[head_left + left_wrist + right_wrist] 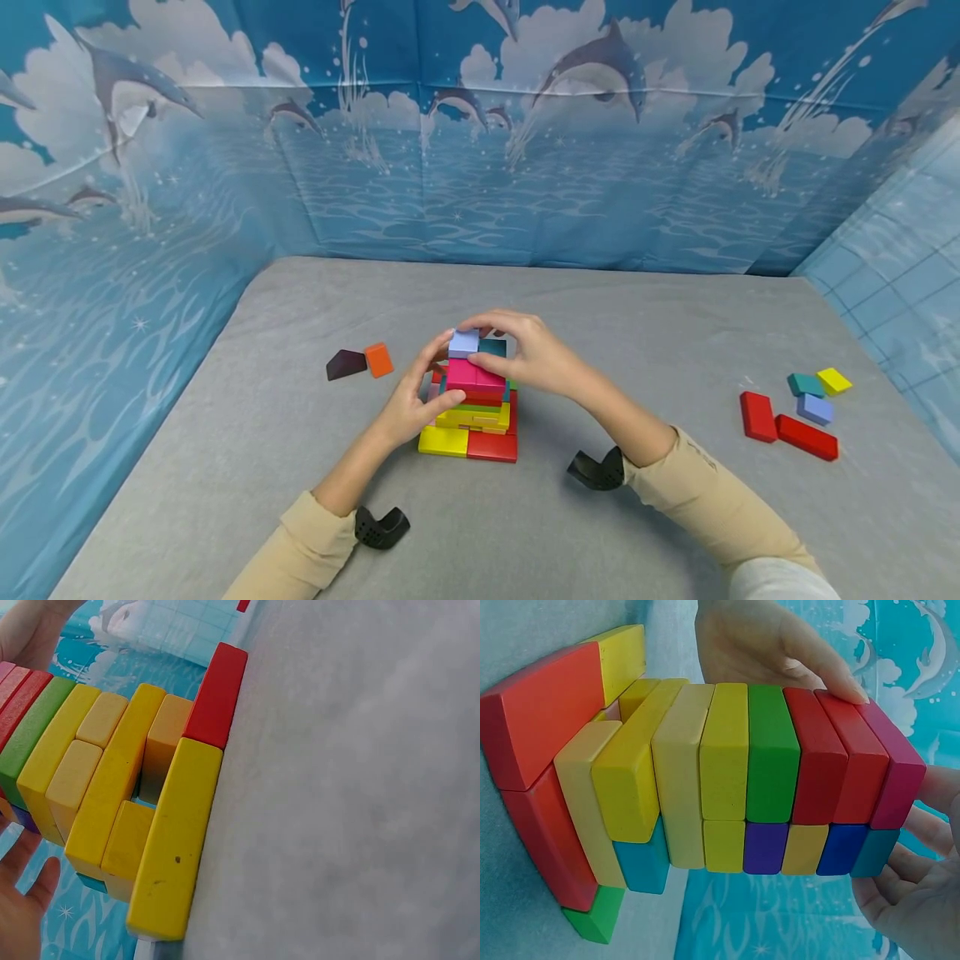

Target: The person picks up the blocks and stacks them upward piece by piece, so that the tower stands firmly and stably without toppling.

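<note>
A stepped tower of coloured wooden blocks point(472, 417) stands between the two hands. On its upper left sits a light blue block point(463, 345), beside a teal block point(492, 347) and above pink blocks point(475, 375). The right hand point(528, 354) pinches the light blue block, thumb at its lower front edge and index finger over its back. Along the tower's left side, the left hand point(412, 404) is spread; in the right wrist view its thumb touches the upper red and pink blocks point(891, 765). Yellow point(176, 840) and red point(216, 697) blocks form the front of the base.
Left of the tower lie a dark purple block point(347, 364) and an orange block point(378, 359). Far right are red blocks point(758, 416), a teal block point(806, 384), a yellow block point(834, 382) and another light blue block point(815, 408). Grey cloth point(615, 542) covers the table.
</note>
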A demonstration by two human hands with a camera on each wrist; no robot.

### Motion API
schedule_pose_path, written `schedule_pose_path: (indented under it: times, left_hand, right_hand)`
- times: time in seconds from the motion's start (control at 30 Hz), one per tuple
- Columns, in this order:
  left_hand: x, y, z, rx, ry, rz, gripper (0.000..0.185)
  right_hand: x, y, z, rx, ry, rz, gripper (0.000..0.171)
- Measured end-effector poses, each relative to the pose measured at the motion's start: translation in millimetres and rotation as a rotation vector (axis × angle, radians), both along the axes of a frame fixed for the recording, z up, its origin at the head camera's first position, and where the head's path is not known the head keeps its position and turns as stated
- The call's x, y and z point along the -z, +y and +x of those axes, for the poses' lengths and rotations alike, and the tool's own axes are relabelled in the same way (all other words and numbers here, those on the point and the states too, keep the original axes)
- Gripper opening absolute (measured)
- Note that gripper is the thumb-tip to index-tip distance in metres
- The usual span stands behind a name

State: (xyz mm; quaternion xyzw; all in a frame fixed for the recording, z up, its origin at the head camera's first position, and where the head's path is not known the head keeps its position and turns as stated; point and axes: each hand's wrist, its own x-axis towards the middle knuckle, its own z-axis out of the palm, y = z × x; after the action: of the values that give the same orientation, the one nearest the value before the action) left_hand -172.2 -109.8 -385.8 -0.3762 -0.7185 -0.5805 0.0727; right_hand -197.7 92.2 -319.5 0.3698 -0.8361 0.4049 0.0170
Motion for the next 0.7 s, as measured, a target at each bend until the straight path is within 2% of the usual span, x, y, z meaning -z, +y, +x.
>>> schedule_pose_path:
  times: [0.17,0.4,0.7]
  left_hand:
    - [-0.4,0.6,-0.7,0.003,0.003,0.016,0.067]
    - [0.0,2.0,1.0,-0.009,-0.035,0.046,0.068]
    - [0.6,2.2,0.6,-0.01,0.005,0.053,0.062]
  right_hand:
    - [1.6,0.7,-2.2,-0.013,-0.038,0.009,0.04]
    - [2.8,2.1,-3.3,-0.018,-0.058,0.002,0.04]
    - [2.7,2.6,-2.3,-0.013,-0.058,-0.007,0.039]
